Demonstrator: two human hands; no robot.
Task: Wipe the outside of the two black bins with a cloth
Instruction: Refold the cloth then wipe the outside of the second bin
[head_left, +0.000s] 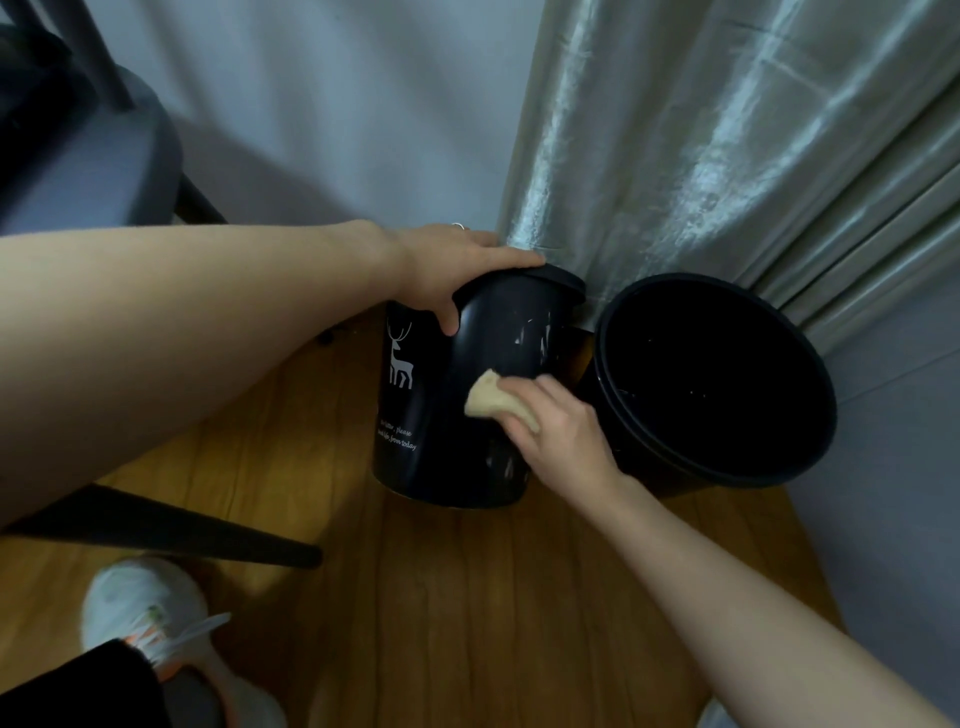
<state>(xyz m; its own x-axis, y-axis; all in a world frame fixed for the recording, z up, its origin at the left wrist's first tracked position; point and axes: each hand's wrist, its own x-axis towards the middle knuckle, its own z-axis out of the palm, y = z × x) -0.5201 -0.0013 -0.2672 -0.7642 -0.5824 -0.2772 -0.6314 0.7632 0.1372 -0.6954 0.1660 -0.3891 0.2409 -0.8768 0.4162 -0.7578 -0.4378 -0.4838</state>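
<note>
A black lidded bin (441, 441) with a white deer print stands tilted on the wooden floor. My left hand (457, 270) grips its lid edge from above, thumb curled down the front. My right hand (556, 421) holds a beige cloth (488, 400) pressed against the bin's right side. A second black bin (717, 467), open and without a lid, stands just to the right, touching or nearly touching the first.
A shiny grey-green curtain (701, 156) hangs behind both bins. A grey chair seat (88, 161) is at the upper left and a black chair leg (197, 535) crosses the floor. My white shoe (150, 618) is at the lower left.
</note>
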